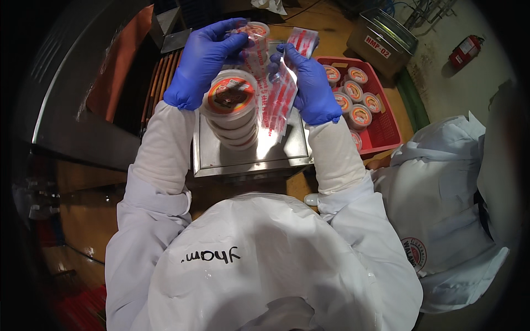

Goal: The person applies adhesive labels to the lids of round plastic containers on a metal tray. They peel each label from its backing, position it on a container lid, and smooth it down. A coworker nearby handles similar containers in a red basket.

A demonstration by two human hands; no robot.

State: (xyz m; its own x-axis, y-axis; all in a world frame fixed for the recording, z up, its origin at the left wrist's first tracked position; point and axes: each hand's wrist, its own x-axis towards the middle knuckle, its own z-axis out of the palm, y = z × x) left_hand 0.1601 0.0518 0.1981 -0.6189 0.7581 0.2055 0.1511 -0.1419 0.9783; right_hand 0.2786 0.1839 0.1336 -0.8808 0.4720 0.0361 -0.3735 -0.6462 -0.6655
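Observation:
Both my hands wear blue gloves and are raised over a small steel table [221, 164]. Between the fingertips of my left hand [199, 63] is pinched a clear plastic sleeve with red print [257, 69], hanging down. My right hand [312, 85] grips a bundle of flat, clear plastic sleeves with red print [282, 102], one end sticking up above the fingers. Below my left hand stands a stack of round lidded tubs [231, 99], the top lid bearing a red and orange label. Another tub [259, 28] shows behind the left fingertips, partly hidden.
At right, a red plastic crate [386, 118] holds several labelled tubs. Beyond it sits a lidded grey-brown bin [381, 41]; a red box [465, 51] hangs on the wall. A person in white [441, 182] is close on my right. Steel equipment [66, 71] borders the left.

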